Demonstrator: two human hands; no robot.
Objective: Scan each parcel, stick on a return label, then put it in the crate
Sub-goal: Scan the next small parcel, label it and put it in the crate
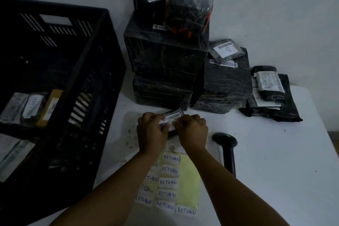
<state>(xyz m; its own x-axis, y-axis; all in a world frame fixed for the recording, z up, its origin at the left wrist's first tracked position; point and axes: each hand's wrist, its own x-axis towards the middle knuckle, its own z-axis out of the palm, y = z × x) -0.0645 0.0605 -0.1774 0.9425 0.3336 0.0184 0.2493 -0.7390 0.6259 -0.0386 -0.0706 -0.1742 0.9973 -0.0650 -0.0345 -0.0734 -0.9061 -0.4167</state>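
While both hands meet at the centre of the frame, I read the step in hand as the labelling. My left hand (152, 130) and right hand (190, 132) are curled close together over a small parcel (174, 115) lying on the white bench (275, 152), the fingertips pinching or pressing a white return label (170, 124) against its top; only part of the lettering shows between them, so I cannot tell whether the label is fully stuck down. The parcel's barcode strip shows just beyond the fingers. Below the hands, at lower centre, lies the yellow label sheet (189, 180) with a column of handwritten RETURN stickers left on it. The scanner (224, 141) rests on the bench just right of my right hand. The black crate (55, 82) fills the left of the frame and already holds several parcels on its floor. The stacked wrapped parcels (165, 60) wait at upper centre against the wall, with flat black mailers (269, 101) at right. The next move, as I judge it, calls for smoothing the label flat, then carrying the parcel leftward over the crate wall.
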